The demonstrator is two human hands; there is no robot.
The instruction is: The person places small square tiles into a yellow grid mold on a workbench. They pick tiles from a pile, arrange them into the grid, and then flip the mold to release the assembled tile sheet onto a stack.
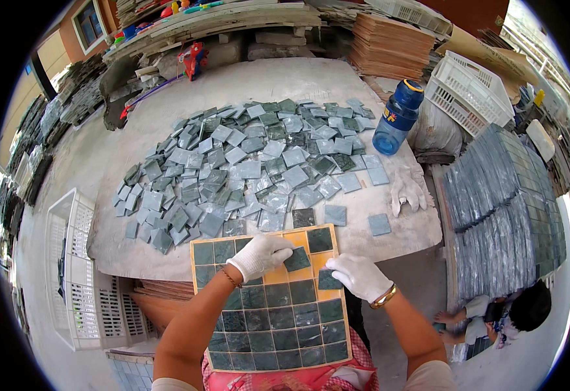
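Observation:
A shallow yellow grid tray (276,275) leans from my lap against the table edge, its lower rows filled with dark green square stone tiles. Several yellow cells show bare in its upper part. My left hand (261,255), in a white glove, pinches a dark green tile (297,259) over those bare cells. The white-gloved right hand (361,276) has its fingers closed on another green tile (328,279) at the tray's right side. Whether that tile sits fully in its cell, I cannot tell. Beyond the tray spreads a heap of loose grey-green tiles (246,171).
The heap lies on a pale table (138,257). A blue bottle (398,118) and an empty white glove (407,193) are at its right. White crates (80,260) stand at left. Stacked tiles (493,208) are at right, with another person (503,319) nearby.

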